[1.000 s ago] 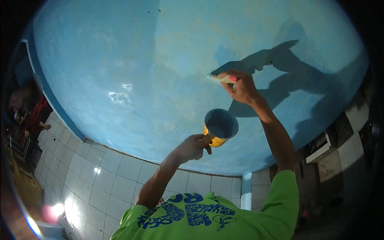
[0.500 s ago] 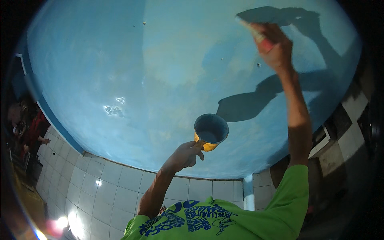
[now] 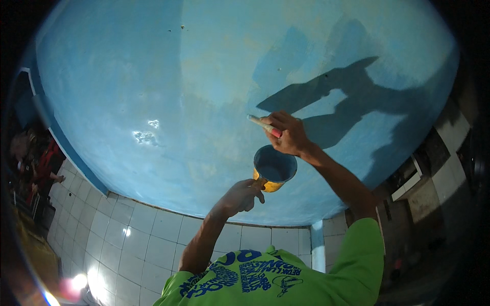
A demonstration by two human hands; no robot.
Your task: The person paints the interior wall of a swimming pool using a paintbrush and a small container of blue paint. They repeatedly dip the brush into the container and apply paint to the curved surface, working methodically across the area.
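Observation:
My left hand (image 3: 242,197) is closed round the handle of a yellow dipper (image 3: 267,186), its inside coated blue and its mouth turned up. Just above the dipper's rim, my right hand (image 3: 287,131) grips a paintbrush (image 3: 263,125) with a pale body and a red handle end. The brush points up and left, its tip close to the blue wall (image 3: 219,148); whether bristles and wall touch I cannot tell. A darker, freshly coated-looking patch (image 3: 286,56) shows on the wall above the brush.
White floor tiles (image 3: 163,232) run along the wall's foot. Bare, flaked spots (image 3: 145,137) mark the wall at left. Far left, a person in red (image 3: 48,163) sits by some clutter. A ledge (image 3: 408,179) and dark objects stand at the right.
My right hand has come down and left with the paintbrush, from high on the wall to just above the dipper. The dipper has shifted slightly right.

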